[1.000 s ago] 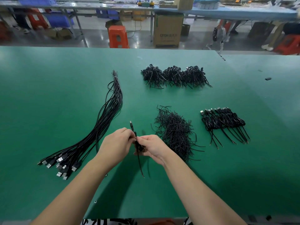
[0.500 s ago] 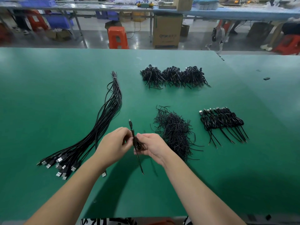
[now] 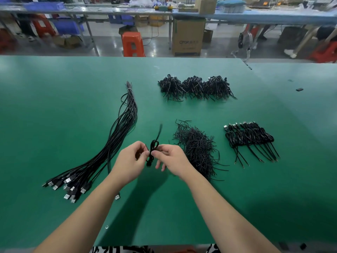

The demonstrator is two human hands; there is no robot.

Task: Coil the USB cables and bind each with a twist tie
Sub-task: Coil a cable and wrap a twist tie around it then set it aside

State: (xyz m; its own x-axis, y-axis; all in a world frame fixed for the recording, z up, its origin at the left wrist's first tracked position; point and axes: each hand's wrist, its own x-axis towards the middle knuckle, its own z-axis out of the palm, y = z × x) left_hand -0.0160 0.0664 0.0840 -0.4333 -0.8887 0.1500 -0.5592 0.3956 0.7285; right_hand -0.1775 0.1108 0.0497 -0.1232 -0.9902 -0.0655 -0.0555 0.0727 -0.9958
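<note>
Left hand (image 3: 130,164) and right hand (image 3: 171,161) pinching a coiled USB cable (image 3: 153,150) above green desk (image 3: 54,106), cardboard box (image 3: 187,37) printed "OTOR"

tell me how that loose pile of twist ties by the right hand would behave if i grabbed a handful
The twist tie pile is probably very light. Its thin strands stick out every way, so they would likely snag and drag neighbours along. Stray ends suggest some would drop off.
</note>
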